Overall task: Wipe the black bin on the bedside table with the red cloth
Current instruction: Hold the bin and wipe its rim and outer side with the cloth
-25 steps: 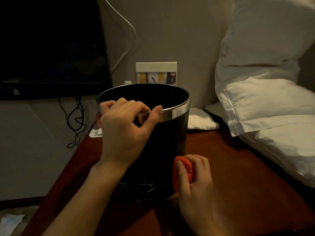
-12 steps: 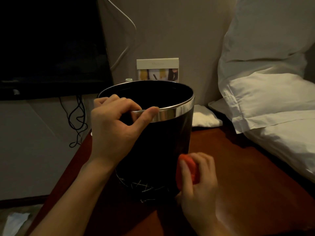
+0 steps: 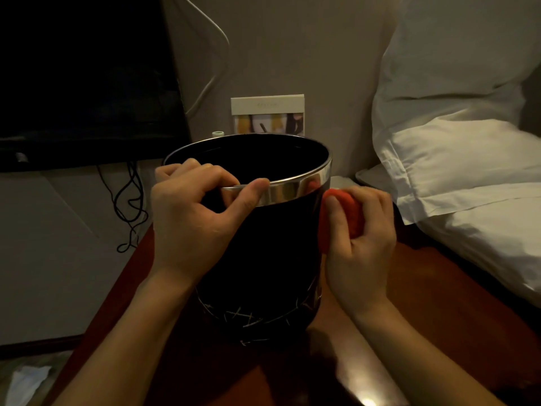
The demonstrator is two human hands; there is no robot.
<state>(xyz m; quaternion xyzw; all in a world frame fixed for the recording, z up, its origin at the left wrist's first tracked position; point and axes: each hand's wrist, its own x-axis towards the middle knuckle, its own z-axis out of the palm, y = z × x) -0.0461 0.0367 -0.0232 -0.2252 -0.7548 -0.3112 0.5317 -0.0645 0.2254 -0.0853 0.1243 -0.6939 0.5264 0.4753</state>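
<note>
A black bin (image 3: pixel 272 253) with a shiny metal rim and pale scratch marks near its base stands on the dark red-brown bedside table (image 3: pixel 409 303). My left hand (image 3: pixel 190 221) grips the near left of the rim, thumb on the metal band and fingers curled over the edge. My right hand (image 3: pixel 360 247) holds a bunched red cloth (image 3: pixel 345 212) and presses it against the bin's right side, just below the rim. The bin's inside is dark.
White pillows (image 3: pixel 468 171) crowd the table's right edge. A small card (image 3: pixel 268 115) stands against the wall behind the bin. A dark screen (image 3: pixel 82 77) sits at upper left, with black cables (image 3: pixel 128 206) hanging below it. White paper (image 3: pixel 26 379) lies on the floor at left.
My right hand has slid the red cloth up the bin's right side, from near the base to just under the rim. My left hand has kept its grip on the rim.
</note>
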